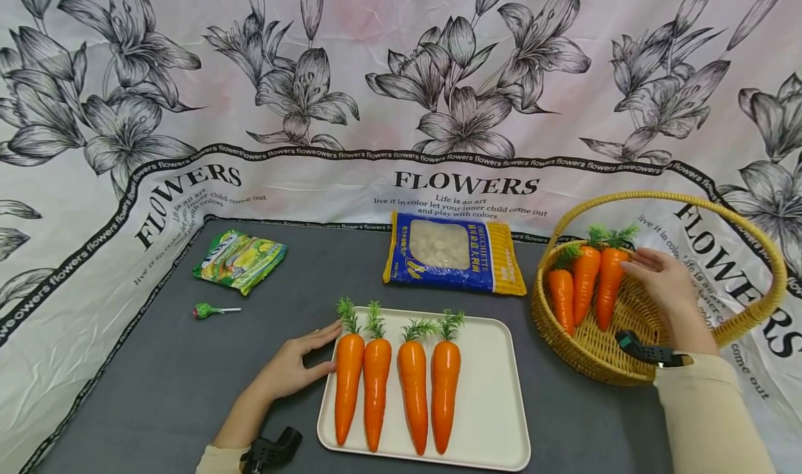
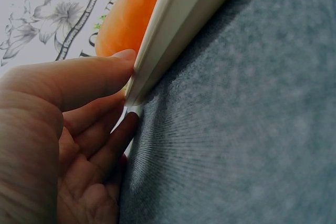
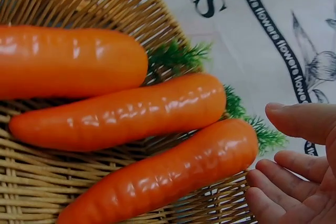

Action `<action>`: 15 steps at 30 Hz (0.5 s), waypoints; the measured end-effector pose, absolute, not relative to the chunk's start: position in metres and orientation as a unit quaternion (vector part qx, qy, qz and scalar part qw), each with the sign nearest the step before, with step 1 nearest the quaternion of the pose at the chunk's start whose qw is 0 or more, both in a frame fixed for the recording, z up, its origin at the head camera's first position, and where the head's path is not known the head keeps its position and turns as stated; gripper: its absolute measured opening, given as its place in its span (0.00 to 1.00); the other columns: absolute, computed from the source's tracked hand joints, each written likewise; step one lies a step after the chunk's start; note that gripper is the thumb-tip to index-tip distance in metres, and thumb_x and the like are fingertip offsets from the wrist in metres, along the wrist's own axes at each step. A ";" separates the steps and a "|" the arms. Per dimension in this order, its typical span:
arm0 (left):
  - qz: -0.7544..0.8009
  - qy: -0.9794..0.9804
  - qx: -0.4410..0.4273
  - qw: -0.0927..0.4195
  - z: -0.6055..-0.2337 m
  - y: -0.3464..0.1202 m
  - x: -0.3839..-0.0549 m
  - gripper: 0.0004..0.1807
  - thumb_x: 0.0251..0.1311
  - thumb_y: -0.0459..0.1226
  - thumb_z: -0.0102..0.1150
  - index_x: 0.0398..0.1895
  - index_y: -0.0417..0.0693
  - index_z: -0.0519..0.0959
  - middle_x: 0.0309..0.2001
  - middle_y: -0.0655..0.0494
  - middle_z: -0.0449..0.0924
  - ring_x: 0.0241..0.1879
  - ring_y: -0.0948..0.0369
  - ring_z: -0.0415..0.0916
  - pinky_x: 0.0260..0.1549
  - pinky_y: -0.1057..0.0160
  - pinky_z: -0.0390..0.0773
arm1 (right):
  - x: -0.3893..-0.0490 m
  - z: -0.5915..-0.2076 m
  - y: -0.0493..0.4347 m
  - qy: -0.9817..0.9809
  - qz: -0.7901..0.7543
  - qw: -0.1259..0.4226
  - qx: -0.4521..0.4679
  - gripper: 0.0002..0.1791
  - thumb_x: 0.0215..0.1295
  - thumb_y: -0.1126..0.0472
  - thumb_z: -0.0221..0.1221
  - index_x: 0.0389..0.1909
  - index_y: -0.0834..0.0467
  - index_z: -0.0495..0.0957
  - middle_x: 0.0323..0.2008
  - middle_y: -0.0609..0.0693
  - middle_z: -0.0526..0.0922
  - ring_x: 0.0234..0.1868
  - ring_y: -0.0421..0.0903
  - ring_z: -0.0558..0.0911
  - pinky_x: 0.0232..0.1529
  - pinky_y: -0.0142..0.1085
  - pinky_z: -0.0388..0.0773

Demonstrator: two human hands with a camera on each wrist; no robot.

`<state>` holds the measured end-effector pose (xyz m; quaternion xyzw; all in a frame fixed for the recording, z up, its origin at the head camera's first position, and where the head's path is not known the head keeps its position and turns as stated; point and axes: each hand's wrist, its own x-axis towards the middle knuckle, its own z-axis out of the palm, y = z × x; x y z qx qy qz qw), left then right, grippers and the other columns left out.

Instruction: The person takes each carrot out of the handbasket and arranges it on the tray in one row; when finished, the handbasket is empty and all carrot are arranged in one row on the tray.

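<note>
Several orange carrots with green tops lie side by side on a cream tray [image 1: 485,390]; the leftmost carrot [image 1: 349,390] is along its left rim. My left hand [image 1: 291,364] rests at that rim, its thumb tip on the edge and its fingers stretched toward the upper left corner. On the right, a wicker basket [image 1: 567,356] holds three carrots. My right hand [image 1: 665,279] reaches over the basket beside the rightmost carrot [image 1: 609,289]. In the right wrist view, thumb and fingers stand apart close to that carrot's leafy end [image 3: 270,135], with nothing between them.
Behind the tray lies a blue and yellow pasta bag [image 1: 454,253]. A green snack packet [image 1: 241,259] and a lollipop [image 1: 213,310] are on the left of the grey tabletop [image 1: 156,369]. The basket's tall handle [image 1: 677,197] arches beyond my right hand. Flower-printed cloth hangs behind.
</note>
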<state>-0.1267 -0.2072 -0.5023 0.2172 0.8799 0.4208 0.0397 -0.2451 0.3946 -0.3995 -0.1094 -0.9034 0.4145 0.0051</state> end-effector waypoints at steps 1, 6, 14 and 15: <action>0.421 0.880 0.217 0.040 -0.502 -0.207 -0.127 0.31 0.59 0.47 0.62 0.67 0.54 0.69 0.69 0.59 0.64 0.68 0.50 0.61 0.61 0.40 0.64 | -0.247 -0.400 0.395 -0.906 0.410 0.002 -0.108 0.46 0.64 0.40 0.54 0.73 0.64 0.51 0.69 0.63 0.60 0.59 0.35 0.71 0.55 0.25 0.71; 0.421 0.880 0.216 0.040 -0.504 -0.207 -0.127 0.31 0.59 0.48 0.62 0.67 0.55 0.69 0.69 0.60 0.63 0.68 0.52 0.61 0.62 0.41 0.64 | -0.254 -0.404 0.398 -0.903 0.415 -0.020 -0.107 0.47 0.65 0.41 0.53 0.72 0.67 0.49 0.69 0.68 0.57 0.52 0.36 0.72 0.40 0.20 0.71; 0.426 0.877 0.217 0.040 -0.504 -0.207 -0.127 0.31 0.59 0.47 0.62 0.67 0.56 0.68 0.69 0.61 0.63 0.68 0.52 0.61 0.61 0.40 0.64 | -0.257 -0.410 0.396 -0.910 0.402 -0.029 -0.096 0.44 0.67 0.42 0.51 0.70 0.71 0.51 0.66 0.74 0.59 0.48 0.41 0.72 0.38 0.24 0.70; 0.427 0.877 0.217 0.041 -0.504 -0.207 -0.127 0.31 0.59 0.48 0.61 0.67 0.56 0.69 0.69 0.61 0.63 0.68 0.52 0.61 0.61 0.40 0.64 | -0.257 -0.411 0.395 -0.910 0.402 -0.030 -0.096 0.44 0.67 0.42 0.50 0.70 0.72 0.51 0.65 0.74 0.60 0.50 0.48 0.72 0.42 0.29 0.73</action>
